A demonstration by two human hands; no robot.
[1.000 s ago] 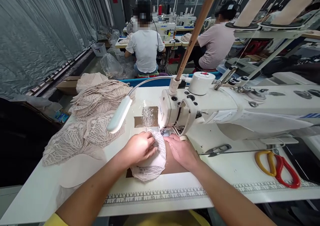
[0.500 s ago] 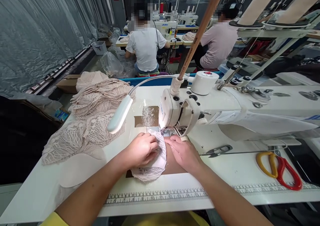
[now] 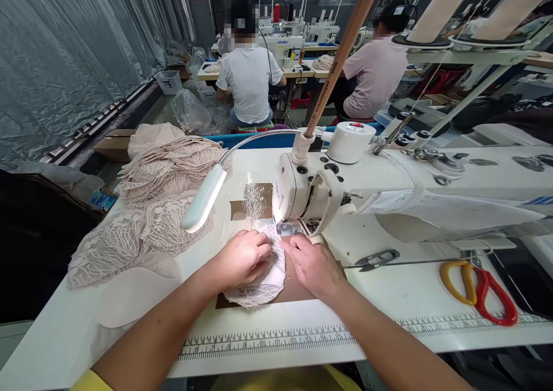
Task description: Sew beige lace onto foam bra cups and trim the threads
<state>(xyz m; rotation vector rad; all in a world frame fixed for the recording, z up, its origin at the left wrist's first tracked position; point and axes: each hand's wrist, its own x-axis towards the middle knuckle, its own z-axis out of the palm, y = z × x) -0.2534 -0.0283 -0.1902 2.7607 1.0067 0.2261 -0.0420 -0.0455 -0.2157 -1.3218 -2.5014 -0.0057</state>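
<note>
A pale pink lace piece [image 3: 276, 276] lies under the needle area of a white sewing machine [image 3: 294, 192], its rounded end toward me. My left hand [image 3: 244, 258] rests on its left part, fingers curled down onto the fabric. On the other side, my right hand [image 3: 313, 264] has its fingers drawn together, with a fingertip at the lace's right edge just in front of the presser foot. Beneath the right hand is a brown sheet [image 3: 298, 287] on the machine bed. My fingers hide part of the lace, and the needle tip is hard to make out.
Stacked lace pieces [image 3: 168, 172] lie at left, beside a smooth pale cup-shaped piece [image 3: 133, 296]. A lamp [image 3: 203, 198] hangs over the table. Thread snips [image 3: 378, 259] and scissors [image 3: 492, 293] lie at right. A ruler strip [image 3: 268, 342] runs along the front. Two people sit ahead.
The lace piece has moved slightly forward under the machine, its near end now farther from me. My right fingers have bent more; my left hand stays on the lace.
</note>
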